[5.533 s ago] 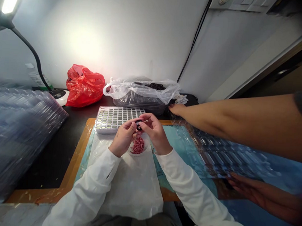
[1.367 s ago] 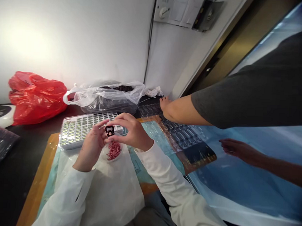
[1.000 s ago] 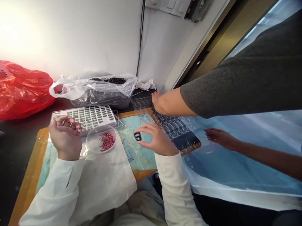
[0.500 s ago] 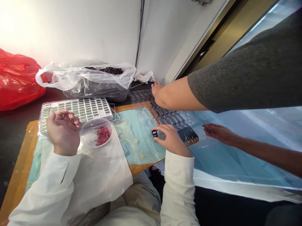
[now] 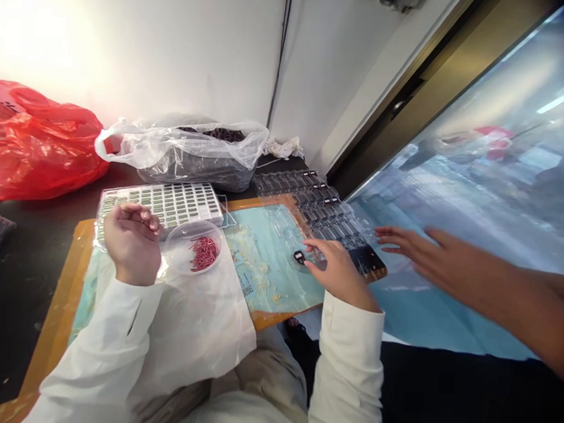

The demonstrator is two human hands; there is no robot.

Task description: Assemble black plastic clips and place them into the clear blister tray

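Note:
My left hand (image 5: 134, 239) is raised palm up over the near-left corner of a white tray (image 5: 182, 202) with rows of small dark-green parts. Its fingers are curled, and whether something small lies between them cannot be made out. Beside it a round clear dish (image 5: 177, 247) holds a pile of thin red pieces (image 5: 204, 253). My right hand (image 5: 331, 263) is over the blue mat (image 5: 265, 279), thumb and forefinger apart. A small black device (image 5: 299, 257) with a light window lies just left of those fingertips.
Clear plastic trays (image 5: 319, 207) with black devices stand at the back right. Another person's hands (image 5: 429, 255) reach in from the right. A clear bag (image 5: 195, 155) of dark items and a red bag (image 5: 46, 145) stand along the wall. White paper (image 5: 202, 326) covers the near mat.
My right thumb and forefinger have let go of the black device. The other person's arm has withdrawn from the clear trays to the right. The view has shifted slightly.

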